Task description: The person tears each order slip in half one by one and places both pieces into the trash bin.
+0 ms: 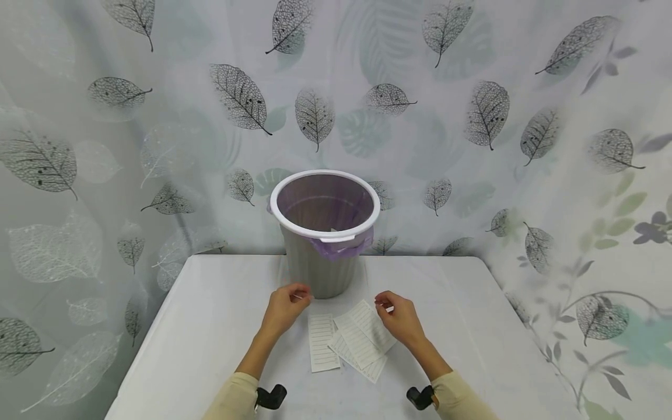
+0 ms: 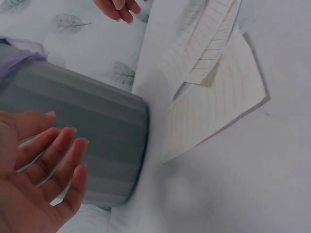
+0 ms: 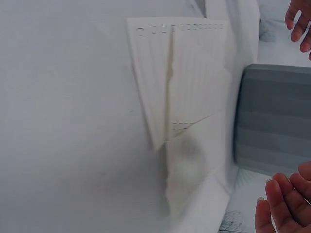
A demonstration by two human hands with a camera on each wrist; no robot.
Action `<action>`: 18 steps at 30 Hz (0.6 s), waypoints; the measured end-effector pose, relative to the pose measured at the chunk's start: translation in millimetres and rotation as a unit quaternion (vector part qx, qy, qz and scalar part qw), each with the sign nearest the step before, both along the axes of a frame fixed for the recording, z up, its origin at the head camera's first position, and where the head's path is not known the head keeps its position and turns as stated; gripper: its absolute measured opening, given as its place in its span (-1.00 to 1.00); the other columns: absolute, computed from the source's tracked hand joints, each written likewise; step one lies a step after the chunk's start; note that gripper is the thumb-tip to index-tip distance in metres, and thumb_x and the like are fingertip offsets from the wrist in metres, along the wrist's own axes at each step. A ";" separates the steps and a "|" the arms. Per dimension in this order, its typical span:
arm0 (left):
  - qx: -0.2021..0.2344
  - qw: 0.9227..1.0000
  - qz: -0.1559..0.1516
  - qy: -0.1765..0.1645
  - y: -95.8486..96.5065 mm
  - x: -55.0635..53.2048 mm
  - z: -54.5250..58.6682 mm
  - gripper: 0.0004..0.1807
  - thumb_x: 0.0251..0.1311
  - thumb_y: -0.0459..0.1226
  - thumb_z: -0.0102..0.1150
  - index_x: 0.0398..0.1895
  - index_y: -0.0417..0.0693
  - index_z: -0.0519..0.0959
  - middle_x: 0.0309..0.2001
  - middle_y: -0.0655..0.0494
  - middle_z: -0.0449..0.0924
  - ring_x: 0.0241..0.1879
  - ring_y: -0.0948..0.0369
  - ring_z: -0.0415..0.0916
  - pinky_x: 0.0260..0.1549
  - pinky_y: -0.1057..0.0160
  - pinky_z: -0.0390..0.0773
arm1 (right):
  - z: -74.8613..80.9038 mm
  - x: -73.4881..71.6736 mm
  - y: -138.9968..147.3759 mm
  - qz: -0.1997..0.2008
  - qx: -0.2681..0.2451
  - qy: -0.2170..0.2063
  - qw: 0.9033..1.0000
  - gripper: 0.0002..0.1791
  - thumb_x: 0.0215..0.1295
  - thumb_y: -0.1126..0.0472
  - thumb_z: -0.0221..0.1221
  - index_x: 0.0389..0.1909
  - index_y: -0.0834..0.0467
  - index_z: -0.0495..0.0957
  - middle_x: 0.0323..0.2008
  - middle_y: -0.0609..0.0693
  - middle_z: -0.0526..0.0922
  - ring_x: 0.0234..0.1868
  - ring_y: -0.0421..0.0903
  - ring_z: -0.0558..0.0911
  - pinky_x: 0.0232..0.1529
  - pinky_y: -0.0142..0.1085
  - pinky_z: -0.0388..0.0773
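Observation:
Several lined paper pieces (image 1: pixel 324 344) lie overlapping on the white table, and some edges look torn in the right wrist view. Behind them stands a grey trash bin (image 1: pixel 320 265) with a white rim and a purple bag folded over it. My left hand (image 1: pixel 286 306) hovers by the bin's lower left side, its fingers loosely bent in the left wrist view, with nothing seen in them. Above the right edge of the paper (image 3: pixel 194 82) is my right hand (image 1: pixel 400 318), fingers relaxed and apparently holding nothing. A small pale scrap (image 1: pixel 333 230) shows inside the bin.
The white table (image 1: pixel 210 326) carries the bin near its back edge. A leaf-patterned curtain (image 1: pixel 336 116) hangs behind and along both sides. A black wrist camera (image 1: pixel 271 397) sits on the left wrist, another (image 1: pixel 420 398) on the right.

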State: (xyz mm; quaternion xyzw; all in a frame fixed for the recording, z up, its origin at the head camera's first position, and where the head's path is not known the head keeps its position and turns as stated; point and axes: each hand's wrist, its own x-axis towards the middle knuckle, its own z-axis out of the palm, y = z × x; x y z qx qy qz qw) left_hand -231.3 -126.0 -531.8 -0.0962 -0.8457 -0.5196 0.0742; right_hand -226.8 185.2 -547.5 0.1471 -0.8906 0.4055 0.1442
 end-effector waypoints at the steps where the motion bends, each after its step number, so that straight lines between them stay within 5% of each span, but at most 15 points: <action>1: -0.003 1.000 -0.001 -0.002 0.4 0.4 -2.8 -0.78 0.26 -0.34 0.40 -0.07 -0.26 0.73 -0.29 0.15 0.71 -0.34 0.21 0.62 -0.33 0.18 0.62 | -3.4 0.6 0.5 -0.005 0.003 -0.006 1.000 -0.86 0.25 0.45 0.32 -0.20 0.25 0.71 -0.30 -0.01 0.74 -0.27 -0.09 0.70 -0.29 -0.18 0.68; 18: -0.033 0.998 0.009 -0.046 4.2 3.9 -33.8 -0.80 0.21 -0.37 0.43 -0.14 -0.30 0.72 -0.36 0.13 0.66 -0.39 0.21 0.61 -0.42 0.21 0.60 | -31.9 11.1 13.1 -0.056 0.070 -0.090 0.992 -0.81 0.17 0.43 0.37 -0.19 0.32 0.68 -0.21 0.14 0.72 -0.18 0.11 0.70 -0.18 0.01 0.65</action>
